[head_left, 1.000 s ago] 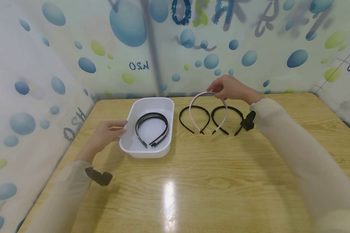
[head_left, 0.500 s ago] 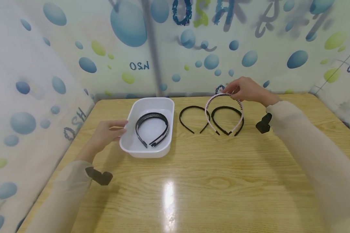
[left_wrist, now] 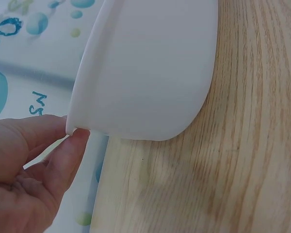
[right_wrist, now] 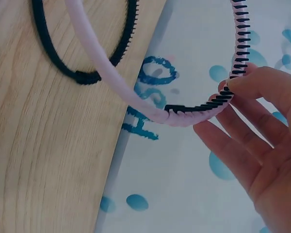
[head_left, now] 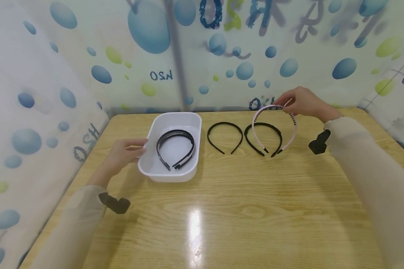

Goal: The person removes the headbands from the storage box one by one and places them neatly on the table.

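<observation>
My right hand (head_left: 303, 101) pinches a pink headband (head_left: 254, 125) by the top of its arc, thumb on the black inner teeth and fingers on the outside. In the head view the band's tips point down, and it overlaps a black headband (head_left: 250, 144) on the table. Another black headband (head_left: 225, 123) lies to the left of that one. At the left, my left hand (head_left: 121, 155) pinches the rim of a white plastic basin (head_left: 171, 178) between thumb and fingers. Inside the basin lie several dark headbands (head_left: 175, 133), nested together.
The wooden table (head_left: 242, 209) runs back to a wall covering (head_left: 202, 56) printed with blue and green dots. A similar covering rises along the left side. Each wrist wears a dark camera mount.
My right hand has moved to the right with the pink headband, from between the two black headbands to over the right one. The left hand and basin have stayed put.
</observation>
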A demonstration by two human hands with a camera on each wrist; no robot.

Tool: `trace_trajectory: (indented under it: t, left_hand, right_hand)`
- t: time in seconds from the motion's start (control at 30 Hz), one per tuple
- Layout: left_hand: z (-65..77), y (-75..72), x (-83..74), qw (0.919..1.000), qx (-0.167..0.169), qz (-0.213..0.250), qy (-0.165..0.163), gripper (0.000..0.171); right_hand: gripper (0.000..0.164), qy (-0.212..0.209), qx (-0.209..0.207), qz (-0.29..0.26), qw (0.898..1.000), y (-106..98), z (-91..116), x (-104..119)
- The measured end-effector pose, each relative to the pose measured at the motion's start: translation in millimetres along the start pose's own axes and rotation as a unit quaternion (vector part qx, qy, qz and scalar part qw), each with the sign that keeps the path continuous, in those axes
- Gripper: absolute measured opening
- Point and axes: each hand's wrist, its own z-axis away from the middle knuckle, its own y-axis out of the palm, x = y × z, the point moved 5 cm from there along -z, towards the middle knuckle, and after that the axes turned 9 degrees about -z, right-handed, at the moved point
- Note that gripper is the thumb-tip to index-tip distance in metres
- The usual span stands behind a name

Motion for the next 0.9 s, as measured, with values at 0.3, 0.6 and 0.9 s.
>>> trace_trajectory:
  t: [0.3, 0.6, 0.9]
  left_hand:
    - [0.4, 0.1, -0.3, 1.0, -0.001, 0.0, 0.004, 0.04]
    - [0.8, 1.4, -1.7, 1.0, 0.002, -0.003, 0.002, 0.041]
    - [0.4, 0.3, -0.9, 0.9999, 0.004, -0.013, 0.002, 0.041]
  right_hand:
    - [0.028, 0.004, -0.014, 0.002, 1.0, -7, 9, -15]
    - [0.028, 0.028, -0.029, 0.019, 0.999, -22, 16, -37]
    - [0.027, 0.058, -0.007, 0.025, 0.998, -31, 21, -63]
